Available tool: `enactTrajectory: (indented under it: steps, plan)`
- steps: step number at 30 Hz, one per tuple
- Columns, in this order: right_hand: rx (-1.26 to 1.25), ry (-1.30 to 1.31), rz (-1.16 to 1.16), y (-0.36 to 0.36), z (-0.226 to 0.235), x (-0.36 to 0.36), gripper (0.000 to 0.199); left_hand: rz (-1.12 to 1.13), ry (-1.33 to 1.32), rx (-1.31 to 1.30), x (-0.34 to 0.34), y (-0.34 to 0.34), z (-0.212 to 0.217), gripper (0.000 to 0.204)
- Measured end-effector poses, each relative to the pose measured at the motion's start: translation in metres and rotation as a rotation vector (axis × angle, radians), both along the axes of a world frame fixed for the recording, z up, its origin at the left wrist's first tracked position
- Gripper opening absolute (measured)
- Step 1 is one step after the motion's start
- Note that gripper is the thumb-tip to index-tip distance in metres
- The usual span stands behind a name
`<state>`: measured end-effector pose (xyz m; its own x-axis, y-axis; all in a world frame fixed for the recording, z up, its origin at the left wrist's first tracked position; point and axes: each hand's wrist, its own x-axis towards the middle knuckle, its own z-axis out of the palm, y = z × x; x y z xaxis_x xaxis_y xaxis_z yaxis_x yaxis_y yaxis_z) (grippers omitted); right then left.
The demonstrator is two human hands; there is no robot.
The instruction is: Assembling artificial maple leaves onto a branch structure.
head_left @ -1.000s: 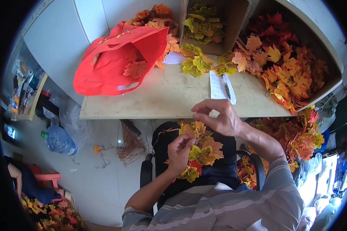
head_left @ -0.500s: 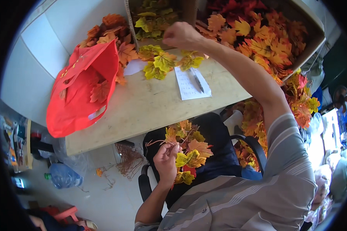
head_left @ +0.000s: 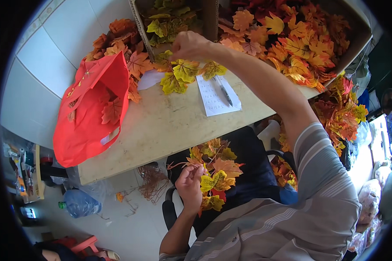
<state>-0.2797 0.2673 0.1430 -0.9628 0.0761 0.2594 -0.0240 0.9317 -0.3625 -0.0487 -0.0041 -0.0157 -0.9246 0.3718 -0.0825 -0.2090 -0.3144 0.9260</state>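
My left hand [head_left: 190, 186] is closed in a pinch on the thin brown stem of an artificial maple leaf garland [head_left: 222, 181], low in front of the table. The garland's orange, yellow and red leaves hang to the right of the fingers. Across the table reaches my right hand [head_left: 190, 45], its fingers curled down over loose yellow-green maple leaves [head_left: 185, 70]. Whatever those fingertips hold, if anything, is hidden. Just behind that hand, more yellow-green leaves fill a cardboard box [head_left: 140, 32].
A red cloth bag [head_left: 88, 138] lies at the table's [head_left: 148, 126] left, beside orange leaves [head_left: 137, 63]. A pen [head_left: 223, 92] rests on a paper slip [head_left: 207, 104]. Orange leaves fill a larger box [head_left: 357, 41]. A black chair [head_left: 257, 169] stands below; a blue-tinted bottle [head_left: 82, 203] is on the floor.
My right hand has shifted left and down toward the loose yellow-green leaves. My left hand keeps its hold on the garland. The whole view has tilted slightly.
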Motion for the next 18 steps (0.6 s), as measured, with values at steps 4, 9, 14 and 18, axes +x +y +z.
enactTrajectory:
  steps: [4, 9, 14, 18]
  plan:
    - [0.029, -0.03, 0.119, 0.011, -0.008, 0.002, 0.024, 0.003, 0.006, -0.017, 0.0, 0.001, -0.003, 0.008]
    - [-0.022, -0.039, 0.145, 0.009, -0.024, -0.004, 0.024, -0.001, 0.021, -0.027, 0.004, 0.002, 0.001, 0.008]
    - [-0.051, 0.081, 0.026, 0.005, -0.026, -0.003, 0.021, 0.003, 0.053, -0.047, 0.004, 0.003, 0.003, 0.009]
    - [-0.083, 0.009, 0.018, 0.002, -0.016, -0.002, 0.019, 0.01, 0.054, -0.031, 0.002, 0.005, 0.003, 0.009]
